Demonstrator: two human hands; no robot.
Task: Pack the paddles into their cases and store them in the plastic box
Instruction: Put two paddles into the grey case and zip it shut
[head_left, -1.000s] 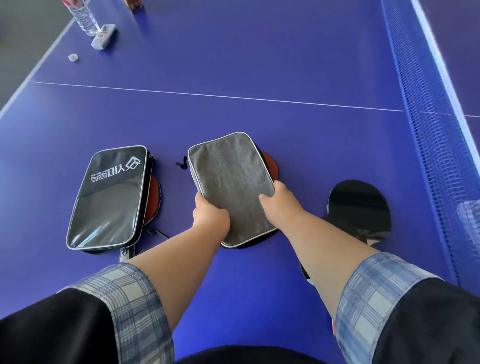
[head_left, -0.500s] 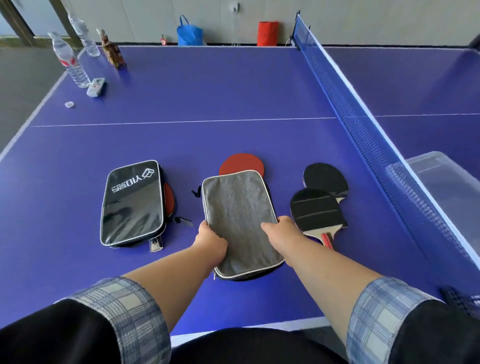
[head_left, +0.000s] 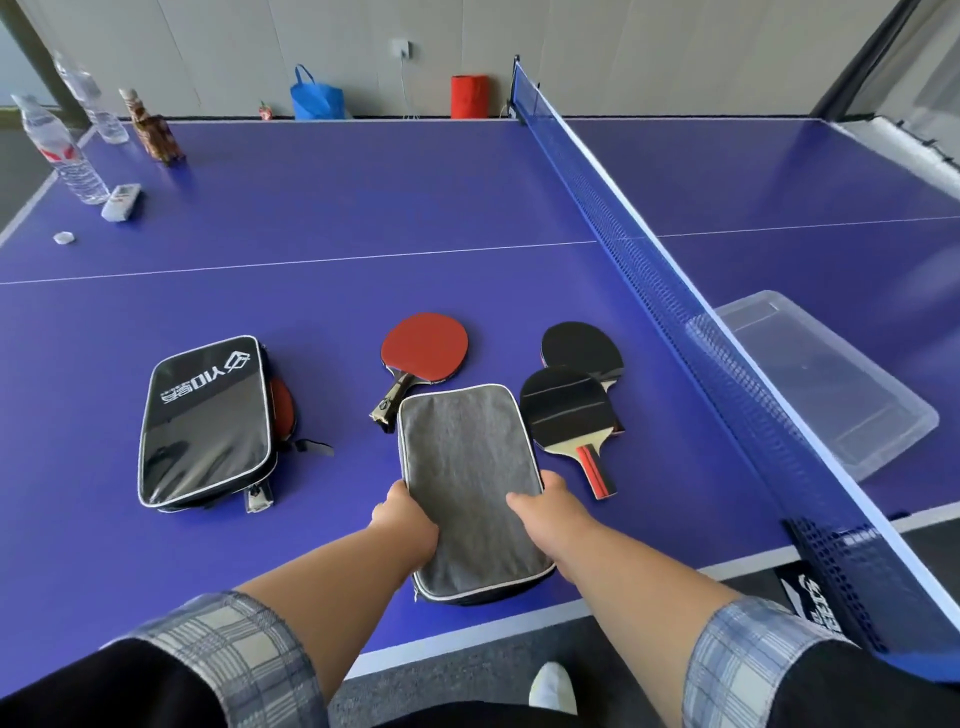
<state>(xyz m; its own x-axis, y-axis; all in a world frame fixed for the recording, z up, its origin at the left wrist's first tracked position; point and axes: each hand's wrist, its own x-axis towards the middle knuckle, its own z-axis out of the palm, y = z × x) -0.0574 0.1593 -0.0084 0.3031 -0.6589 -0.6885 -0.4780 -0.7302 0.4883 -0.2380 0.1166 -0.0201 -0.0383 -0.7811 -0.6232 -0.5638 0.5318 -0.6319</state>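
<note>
A grey paddle case (head_left: 467, 467) lies near the table's front edge. My left hand (head_left: 408, 522) grips its left edge and my right hand (head_left: 548, 512) grips its right edge. Just beyond it lies a red paddle (head_left: 425, 347), uncovered. Two black-faced paddles overlap to the right: one (head_left: 566, 408) with a red and black handle, another (head_left: 582, 347) behind it. At the left a black case (head_left: 205, 421) lies with a red paddle (head_left: 283, 405) sticking out from under its right side. A clear plastic box (head_left: 826, 379) stands beyond the net.
The blue net (head_left: 675, 275) runs diagonally between the paddles and the box. Water bottles (head_left: 57, 150), a brown bottle (head_left: 153, 130), a white remote (head_left: 121, 201) and a cap (head_left: 63, 238) sit at the far left. A blue bag (head_left: 317, 98) and red bin (head_left: 470, 96) stand by the wall.
Both hands have pulled the grey case toward the front edge, uncovering the red paddle that lay under it. The camera has tilted up, bringing the plastic box and the far wall into view.
</note>
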